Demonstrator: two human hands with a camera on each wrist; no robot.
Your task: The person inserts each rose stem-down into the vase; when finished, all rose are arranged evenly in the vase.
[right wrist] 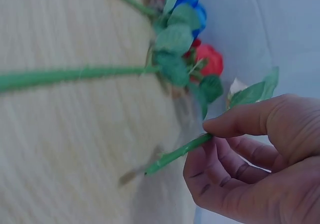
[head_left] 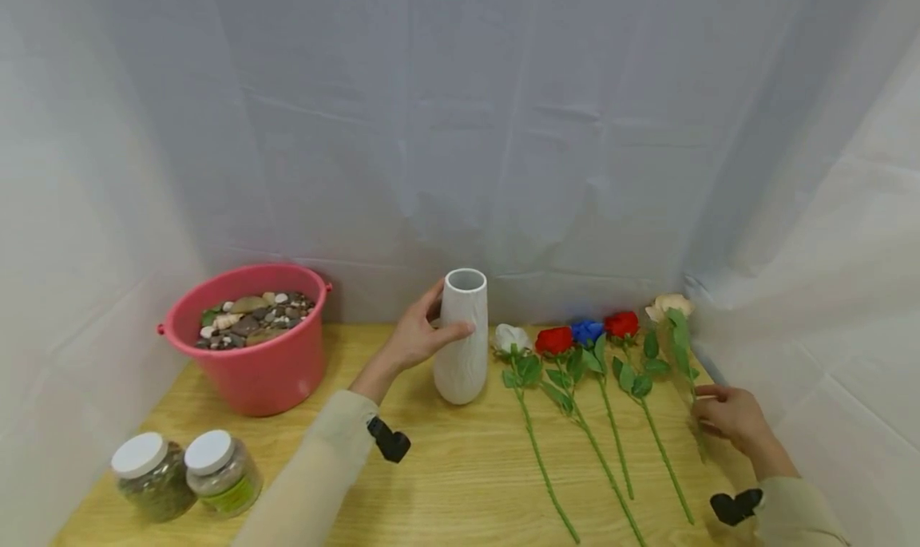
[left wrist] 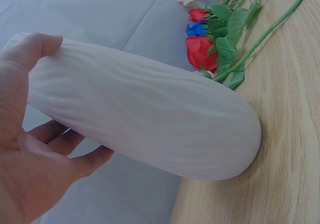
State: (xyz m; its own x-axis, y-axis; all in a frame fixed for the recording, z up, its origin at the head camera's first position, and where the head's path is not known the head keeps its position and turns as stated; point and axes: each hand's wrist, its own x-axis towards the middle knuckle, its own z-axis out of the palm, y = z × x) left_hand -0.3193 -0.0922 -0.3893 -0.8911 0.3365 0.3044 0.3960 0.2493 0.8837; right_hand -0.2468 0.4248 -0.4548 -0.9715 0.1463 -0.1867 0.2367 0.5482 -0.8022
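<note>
Head view: on the wooden table (head_left: 446, 467), a left hand (head_left: 420, 338) grips the upper part of a white vase (head_left: 460, 363), standing near the far edge's middle. By the right edge, a right hand (head_left: 735, 421) pinches the stem of a cream rose (head_left: 670, 305). Between them lie a white rose (head_left: 512, 338), 2 red roses (head_left: 555, 340) and a blue rose (head_left: 586, 332), blooms toward the far edge. A pink bucket (head_left: 269, 381) of stones (head_left: 253, 320) stands near the far left corner; 2 lidded jars (head_left: 231, 483) stand nearer, along the left edge.

Left wrist view: the thumb (left wrist: 37, 47) lies across the vase's near side, its base down at the wood.

Right wrist view: thumb and fingers (right wrist: 200, 184) hold the green stem (right wrist: 175, 156) near its cut end.
</note>
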